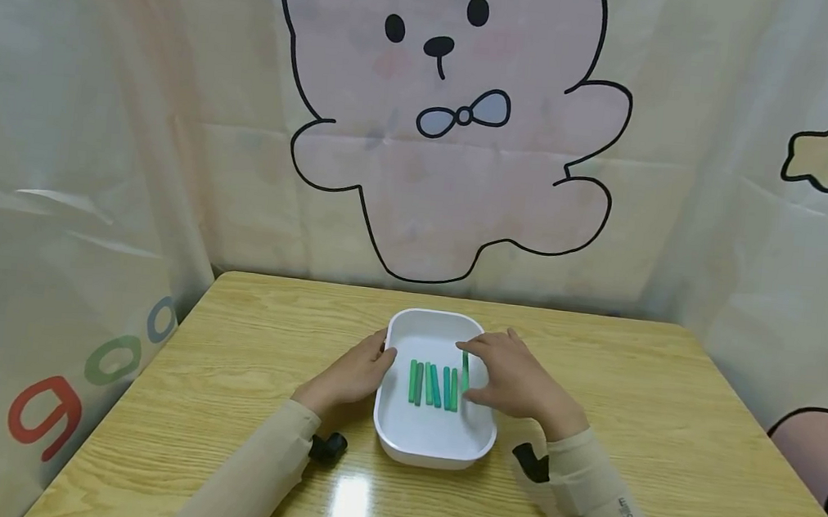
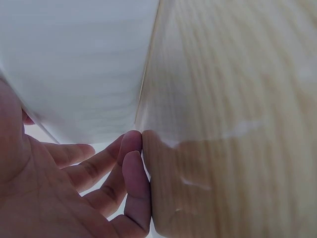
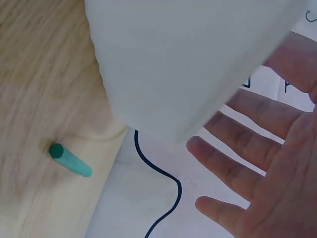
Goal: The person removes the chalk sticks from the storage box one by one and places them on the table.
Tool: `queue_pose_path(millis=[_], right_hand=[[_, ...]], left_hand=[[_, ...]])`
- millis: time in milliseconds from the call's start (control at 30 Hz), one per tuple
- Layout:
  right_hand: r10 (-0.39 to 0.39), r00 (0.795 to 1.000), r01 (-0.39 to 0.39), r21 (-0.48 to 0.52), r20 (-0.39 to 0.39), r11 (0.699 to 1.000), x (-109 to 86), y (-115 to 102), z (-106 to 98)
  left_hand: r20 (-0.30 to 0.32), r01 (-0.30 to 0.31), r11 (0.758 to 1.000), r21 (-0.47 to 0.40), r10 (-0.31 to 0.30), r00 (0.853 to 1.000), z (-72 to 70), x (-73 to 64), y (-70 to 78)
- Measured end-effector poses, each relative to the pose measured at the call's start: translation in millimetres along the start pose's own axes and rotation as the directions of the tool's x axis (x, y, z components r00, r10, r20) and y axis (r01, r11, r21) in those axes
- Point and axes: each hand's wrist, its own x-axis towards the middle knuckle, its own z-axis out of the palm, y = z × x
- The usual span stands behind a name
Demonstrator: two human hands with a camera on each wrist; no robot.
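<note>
A white tray (image 1: 435, 445) with rounded corners stands on the table. My left hand (image 1: 352, 375) holds its left side, thumb over the rim and fingers (image 2: 130, 144) along the outer wall. Several short sticks (image 1: 435, 385) in greens and blue-green lie roughly side by side inside. Reaching over the right rim, my right hand (image 1: 518, 376) pinches a green stick (image 1: 466, 371) end to end between thumb and index finger. Its other fingers (image 3: 237, 166) stretch along the outside of the tray. The right wrist view hides the thumb and index behind the tray wall.
Another green stick (image 3: 72, 161) rests on the wood beside the tray, hidden from the head view. The wooden table (image 1: 290, 322) ends at a printed curtain (image 1: 456, 196) behind. Black wrist devices (image 1: 328, 448) sit at both cuffs.
</note>
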Motion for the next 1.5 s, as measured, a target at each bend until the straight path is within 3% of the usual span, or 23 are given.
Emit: queue_pose_path(millis=[600, 1500], right_hand=[[0.003, 1.0, -0.001, 0.043, -0.03, 0.999, -8.8, 4, -15], [0.017, 0.997, -0.007, 0.121, -0.08, 0.993, -17.4, 28, -28]], left_hand=[[-0.003, -0.009, 1.0, -0.017, 0.009, 1.0, 2.1, 0.8, -1.3], [-0.009, -0.008, 1.0, -0.008, 0.008, 1.0, 2.6, 2.3, -2.2]])
